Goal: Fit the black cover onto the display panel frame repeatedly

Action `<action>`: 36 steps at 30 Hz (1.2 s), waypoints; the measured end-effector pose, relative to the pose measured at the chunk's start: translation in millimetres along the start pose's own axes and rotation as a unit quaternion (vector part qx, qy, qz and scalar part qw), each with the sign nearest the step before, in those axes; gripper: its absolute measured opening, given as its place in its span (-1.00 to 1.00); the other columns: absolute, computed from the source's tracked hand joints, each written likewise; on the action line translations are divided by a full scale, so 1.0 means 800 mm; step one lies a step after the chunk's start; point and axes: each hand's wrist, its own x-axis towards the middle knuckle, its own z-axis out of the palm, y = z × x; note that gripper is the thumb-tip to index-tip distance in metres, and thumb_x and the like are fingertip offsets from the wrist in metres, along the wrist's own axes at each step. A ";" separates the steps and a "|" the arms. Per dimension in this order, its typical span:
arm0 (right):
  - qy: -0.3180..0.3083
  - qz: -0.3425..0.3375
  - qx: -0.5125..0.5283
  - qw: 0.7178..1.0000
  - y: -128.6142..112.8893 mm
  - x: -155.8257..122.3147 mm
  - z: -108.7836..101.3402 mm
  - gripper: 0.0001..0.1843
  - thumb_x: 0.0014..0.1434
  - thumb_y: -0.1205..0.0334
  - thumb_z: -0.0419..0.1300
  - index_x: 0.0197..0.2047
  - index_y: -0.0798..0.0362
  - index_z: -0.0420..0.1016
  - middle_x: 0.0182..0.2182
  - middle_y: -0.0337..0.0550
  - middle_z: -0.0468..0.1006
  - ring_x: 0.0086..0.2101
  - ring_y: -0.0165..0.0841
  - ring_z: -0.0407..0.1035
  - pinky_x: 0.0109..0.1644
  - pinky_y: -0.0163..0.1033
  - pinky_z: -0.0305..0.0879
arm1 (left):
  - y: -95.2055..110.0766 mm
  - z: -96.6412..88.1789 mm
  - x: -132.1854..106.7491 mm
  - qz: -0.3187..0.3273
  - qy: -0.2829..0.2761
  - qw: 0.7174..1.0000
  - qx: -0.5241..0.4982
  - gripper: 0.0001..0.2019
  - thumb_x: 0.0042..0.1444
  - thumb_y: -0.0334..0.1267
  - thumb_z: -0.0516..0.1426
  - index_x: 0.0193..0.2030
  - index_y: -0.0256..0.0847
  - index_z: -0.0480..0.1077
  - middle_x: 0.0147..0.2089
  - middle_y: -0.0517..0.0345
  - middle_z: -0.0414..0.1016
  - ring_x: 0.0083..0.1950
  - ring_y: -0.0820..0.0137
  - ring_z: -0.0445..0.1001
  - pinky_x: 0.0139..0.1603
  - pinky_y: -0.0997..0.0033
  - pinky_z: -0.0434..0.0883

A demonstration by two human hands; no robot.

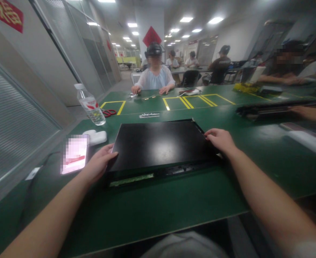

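Note:
A flat black screen panel [158, 145] lies over a black frame [179, 170] on the green table. My left hand [101, 161] grips the panel's left edge, thumb on top and fingers at the side. At the right edge, my right hand [219, 139] is closed, with thumb and fingertips pinching the panel's border. Along the near side the panel sits apart from the frame, leaving a gap where a green circuit strip [132, 180] shows. The frame's corner also shows past the panel's far right. What lies beneath the panel is hidden.
Left of the panel are a lit phone [75, 154], a white case [98, 137], a water bottle [90, 105] and red-handled scissors [109, 113]. Small white pieces [149, 115] lie beyond it. A co-worker [154, 73] sits opposite; another's hand [305, 113] rests on a dark part at right.

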 end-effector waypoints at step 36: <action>0.003 -0.029 -0.077 0.997 -0.005 -0.006 -0.001 -0.67 0.20 0.24 0.20 -0.11 -0.09 0.80 -0.28 -0.16 0.73 -0.24 -0.22 0.55 -0.22 -0.22 0.35 | 0.000 -0.002 -0.001 0.007 -0.012 1.000 0.002 -0.56 -0.05 -0.46 0.32 0.02 -0.20 0.52 -0.09 -0.08 0.74 -0.01 0.01 0.72 -0.18 0.22 0.67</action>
